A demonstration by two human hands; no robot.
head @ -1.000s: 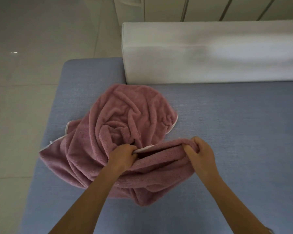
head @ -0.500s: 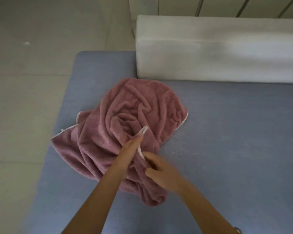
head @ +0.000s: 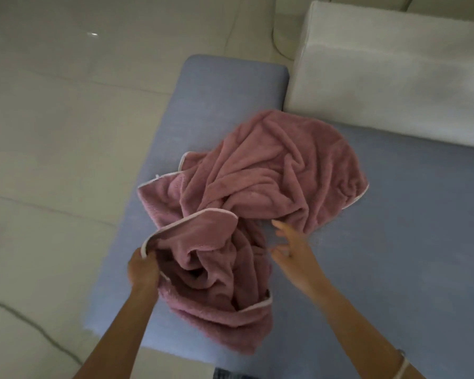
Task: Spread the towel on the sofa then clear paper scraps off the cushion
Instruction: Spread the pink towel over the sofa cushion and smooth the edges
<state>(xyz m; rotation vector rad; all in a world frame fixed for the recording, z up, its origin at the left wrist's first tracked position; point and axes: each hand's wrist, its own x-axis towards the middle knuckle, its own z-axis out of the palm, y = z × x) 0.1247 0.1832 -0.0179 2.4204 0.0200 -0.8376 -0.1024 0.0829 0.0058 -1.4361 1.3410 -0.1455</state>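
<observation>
Our left grip (head: 143,269) pinches the white-trimmed edge of the pink towel (head: 271,173), which lies crumpled on the blue sofa cushion (head: 219,99); our right grip (head: 293,253), fingers spread wide, holds nothing just beside it.

1. Towel (head: 271,173): plain dusty pink, thin white edging.
2. Sofa cushion (head: 394,228): pale blue-grey, faint weave.
3. Backrest (head: 394,77): white.
4. Floor (head: 66,132): cream tiles, grey veining.
5. The band (head: 402,365) on my right wrist: white.
</observation>
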